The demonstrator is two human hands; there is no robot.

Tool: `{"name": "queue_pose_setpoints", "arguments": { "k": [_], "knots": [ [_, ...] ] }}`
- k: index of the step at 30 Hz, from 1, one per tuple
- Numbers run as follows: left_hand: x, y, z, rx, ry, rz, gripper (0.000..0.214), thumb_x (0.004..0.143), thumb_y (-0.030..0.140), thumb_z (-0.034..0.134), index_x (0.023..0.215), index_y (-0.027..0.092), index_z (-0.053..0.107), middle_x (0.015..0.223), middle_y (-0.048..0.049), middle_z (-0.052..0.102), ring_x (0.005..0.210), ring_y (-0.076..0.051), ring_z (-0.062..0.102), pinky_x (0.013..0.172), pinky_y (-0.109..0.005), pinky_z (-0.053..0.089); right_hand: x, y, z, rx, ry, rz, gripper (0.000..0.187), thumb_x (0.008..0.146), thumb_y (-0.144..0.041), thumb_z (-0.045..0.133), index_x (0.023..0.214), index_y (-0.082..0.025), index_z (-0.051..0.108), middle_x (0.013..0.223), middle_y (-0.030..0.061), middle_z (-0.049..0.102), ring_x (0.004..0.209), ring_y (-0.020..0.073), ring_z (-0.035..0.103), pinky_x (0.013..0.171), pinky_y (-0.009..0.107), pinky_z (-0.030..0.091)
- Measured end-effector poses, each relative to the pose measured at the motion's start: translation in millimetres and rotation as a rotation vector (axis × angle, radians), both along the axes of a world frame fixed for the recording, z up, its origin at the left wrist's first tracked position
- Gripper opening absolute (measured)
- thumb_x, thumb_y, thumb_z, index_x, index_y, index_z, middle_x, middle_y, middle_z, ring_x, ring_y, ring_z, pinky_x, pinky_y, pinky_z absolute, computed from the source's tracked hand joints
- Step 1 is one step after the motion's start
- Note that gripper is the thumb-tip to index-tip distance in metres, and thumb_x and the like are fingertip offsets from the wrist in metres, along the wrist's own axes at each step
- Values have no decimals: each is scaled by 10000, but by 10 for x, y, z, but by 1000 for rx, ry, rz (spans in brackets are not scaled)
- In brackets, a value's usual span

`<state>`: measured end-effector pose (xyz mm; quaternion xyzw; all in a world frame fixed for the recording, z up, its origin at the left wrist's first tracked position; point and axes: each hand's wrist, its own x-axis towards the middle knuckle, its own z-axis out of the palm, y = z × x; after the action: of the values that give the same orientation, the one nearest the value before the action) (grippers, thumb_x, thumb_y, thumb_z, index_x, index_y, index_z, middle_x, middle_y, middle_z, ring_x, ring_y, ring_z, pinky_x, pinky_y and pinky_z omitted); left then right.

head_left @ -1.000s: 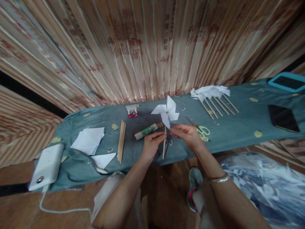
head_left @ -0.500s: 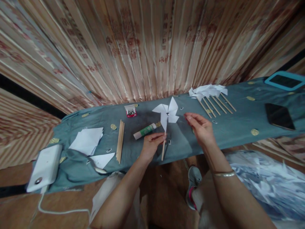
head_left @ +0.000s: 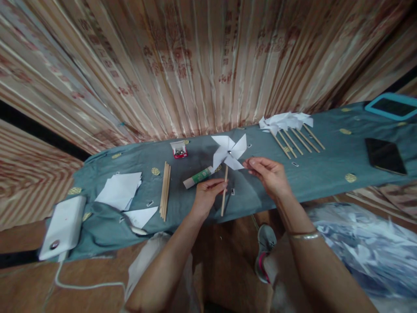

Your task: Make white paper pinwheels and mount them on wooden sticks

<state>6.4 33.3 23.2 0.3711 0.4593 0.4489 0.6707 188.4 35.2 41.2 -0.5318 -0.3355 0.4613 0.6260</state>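
Observation:
My left hand (head_left: 206, 196) is closed round the wooden stick (head_left: 224, 191) of a white paper pinwheel (head_left: 229, 152), holding it upright over the blue-green cloth (head_left: 247, 195). My right hand (head_left: 269, 174) is just right of the wheel, fingertips pinched together at the edge of one vane. A silver pin sits at the wheel's centre. A glue stick (head_left: 197, 178) lies on the cloth just behind my left hand.
Several finished pinwheels (head_left: 289, 128) lie at the back right. Loose sticks (head_left: 165, 189), white paper squares (head_left: 120, 191), a red pin box (head_left: 179, 151), a white power bank (head_left: 61, 226), a phone (head_left: 384, 155) and a blue-cased tablet (head_left: 395, 106) rest on the cloth. A curtain hangs behind.
My right hand left the stick, swung out to the right, then came back to the wheel's right vane. The wheel has turned. My left hand kept its hold.

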Motion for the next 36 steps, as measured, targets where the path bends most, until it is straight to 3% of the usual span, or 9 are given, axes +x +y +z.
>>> {"name": "queue_pose_setpoints", "arguments": {
  "k": [15,20,24,31,36],
  "knots": [
    [-23,29,-48,0,9,-3,275,539,318,847,753,163,769,686,-19,721,616,-126,618,679,-270,503,-202,-88,50,-45,128,220,331,545,-470,854,701,-198,750,722,34,753,654,138,683,591,224,495],
    [-26,9,-41,-17,-6,-11,282,533,317,850,755,163,771,702,-24,724,619,-121,614,675,-264,497,-47,-43,30,-23,130,60,305,558,-454,853,647,-194,720,662,17,726,563,92,628,508,187,447],
    [-30,-20,-10,-45,-43,-64,305,521,335,860,751,156,773,698,-32,723,607,-112,603,658,-251,488,71,3,11,-22,160,-24,299,599,-429,837,784,-224,724,819,21,754,728,127,690,598,205,502],
    [-15,-57,22,-81,-73,-166,327,503,355,869,740,152,774,710,-39,724,599,-104,596,644,-240,477,100,13,39,15,303,124,375,700,-528,743,981,-288,684,994,-6,731,907,143,688,750,236,540],
    [1,-87,16,-105,-47,-246,350,503,375,869,746,140,775,659,-33,703,569,-96,581,628,-235,469,140,28,112,47,402,212,441,753,-623,643,985,-249,686,937,20,736,887,157,694,770,250,553]
  ]
}}
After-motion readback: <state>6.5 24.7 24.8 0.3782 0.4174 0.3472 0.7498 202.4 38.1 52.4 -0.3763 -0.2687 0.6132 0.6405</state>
